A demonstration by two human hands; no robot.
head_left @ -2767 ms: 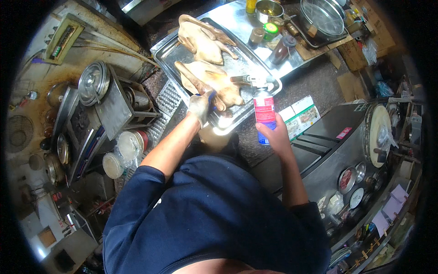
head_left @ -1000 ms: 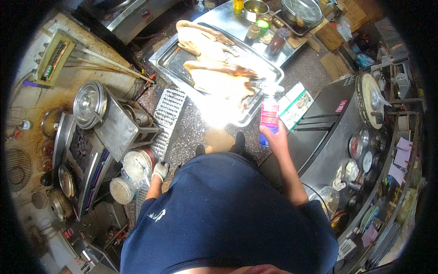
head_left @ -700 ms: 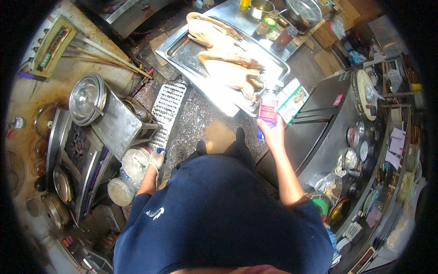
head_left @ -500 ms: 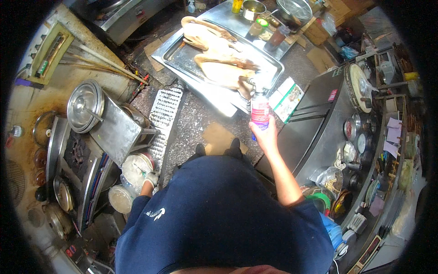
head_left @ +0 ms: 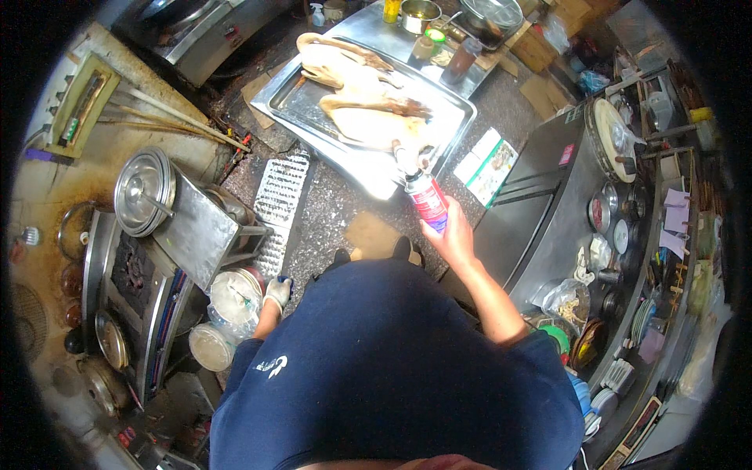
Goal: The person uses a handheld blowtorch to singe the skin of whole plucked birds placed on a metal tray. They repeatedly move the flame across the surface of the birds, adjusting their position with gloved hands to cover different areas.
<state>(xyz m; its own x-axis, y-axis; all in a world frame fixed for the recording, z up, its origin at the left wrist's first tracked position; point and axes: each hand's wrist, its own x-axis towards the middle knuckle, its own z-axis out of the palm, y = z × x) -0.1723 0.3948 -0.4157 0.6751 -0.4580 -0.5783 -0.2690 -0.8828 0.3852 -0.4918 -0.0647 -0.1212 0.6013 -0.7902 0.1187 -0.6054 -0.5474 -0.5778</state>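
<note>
The right hand holds a torch canister over the steel tray of plucked birds; the gloved left hand hangs low.

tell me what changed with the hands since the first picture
The gloved left hand let go of the poultry on the tray and dropped back to the person's side, near the round tubs. The bright flare seen over the tray a second ago is gone. The right hand kept hold of the torch can, pointed at the tray; the birds stayed put.
</note>
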